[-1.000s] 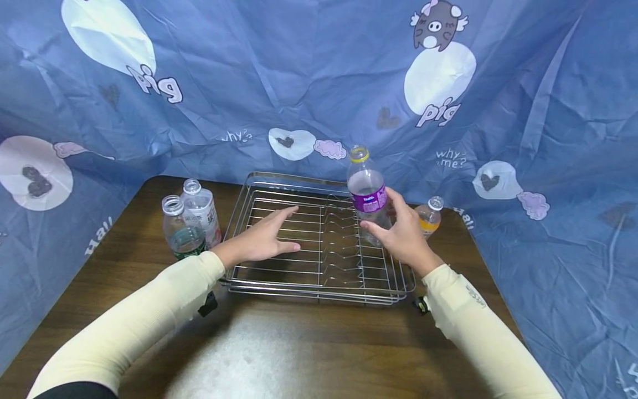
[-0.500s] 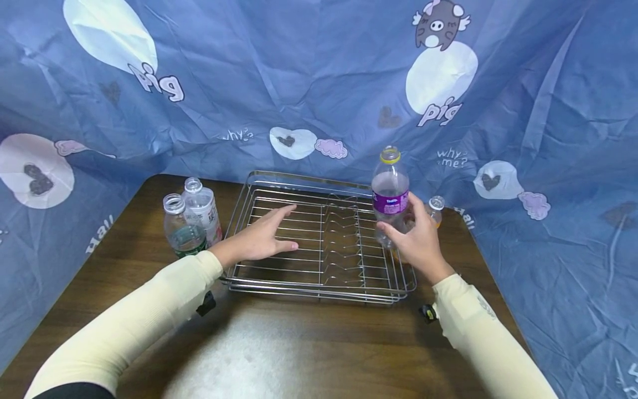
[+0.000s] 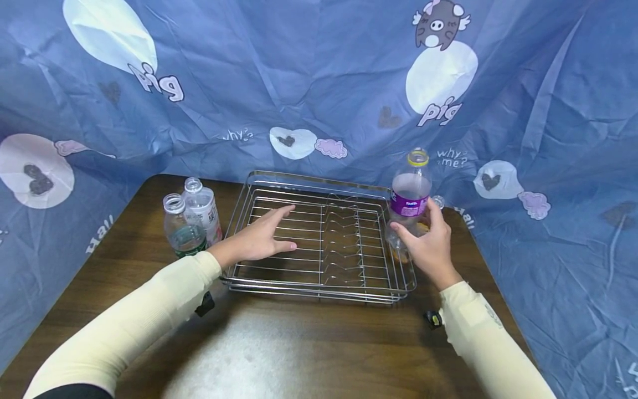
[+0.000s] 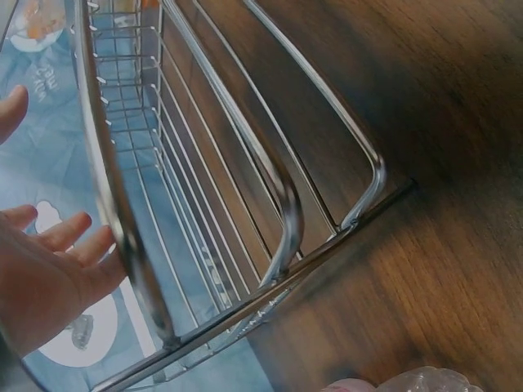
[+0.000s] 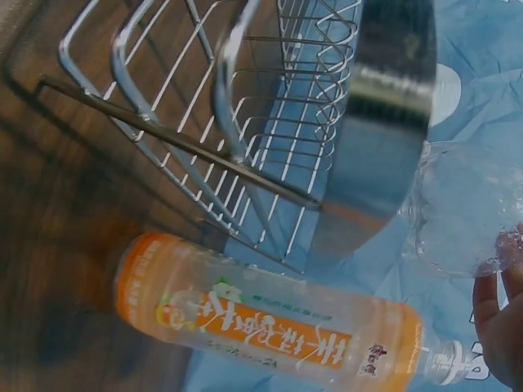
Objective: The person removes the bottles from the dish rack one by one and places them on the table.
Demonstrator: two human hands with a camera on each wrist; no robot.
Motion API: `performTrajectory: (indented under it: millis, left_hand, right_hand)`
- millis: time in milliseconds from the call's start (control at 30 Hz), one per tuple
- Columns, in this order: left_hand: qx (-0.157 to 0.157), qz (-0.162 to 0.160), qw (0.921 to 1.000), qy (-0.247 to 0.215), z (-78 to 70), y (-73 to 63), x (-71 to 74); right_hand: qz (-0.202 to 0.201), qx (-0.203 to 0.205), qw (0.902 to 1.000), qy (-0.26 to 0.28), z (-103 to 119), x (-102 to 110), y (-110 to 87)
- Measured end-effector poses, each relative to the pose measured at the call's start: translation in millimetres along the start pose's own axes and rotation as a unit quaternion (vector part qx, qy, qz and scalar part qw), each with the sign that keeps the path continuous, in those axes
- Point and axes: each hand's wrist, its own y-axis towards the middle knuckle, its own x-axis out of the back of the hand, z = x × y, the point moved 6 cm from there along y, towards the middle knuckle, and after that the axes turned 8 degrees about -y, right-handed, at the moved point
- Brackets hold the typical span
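Observation:
My right hand (image 3: 430, 246) grips a clear plastic bottle (image 3: 410, 205) with a purple label and a yellow ring at its capless neck. It holds the bottle upright over the right end of the wire dish rack (image 3: 319, 288). In the right wrist view, the bottle's clear base (image 5: 462, 208) hangs beside the rack's broad metal rim. Over the rack's left part is my left hand (image 3: 256, 239), fingers straight and thumb apart, with nothing in it. In the left wrist view its fingertips lie close to the rack rim (image 4: 110, 196); contact is unclear.
An orange-labelled bottle (image 5: 270, 314) stands just right of the rack, mostly hidden behind my right hand in the head view. Left of the rack are a green-labelled bottle (image 3: 184, 227) and a white-labelled one (image 3: 205, 209). A blue curtain (image 3: 319, 83) hangs behind the table.
My right hand has carried the purple-labelled bottle rightward, from over the rack's slotted section to its right edge. The left hand has hardly moved.

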Motion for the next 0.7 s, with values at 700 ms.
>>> performTrajectory:
  millis: [700]
  left_hand:
    - [0.007, 0.008, 0.9999, 0.005, 3.6, 2.0, -1.1]
  right_hand:
    - [-0.070, -0.074, 0.9946, 0.019, -35.5, 23.8, -24.4]
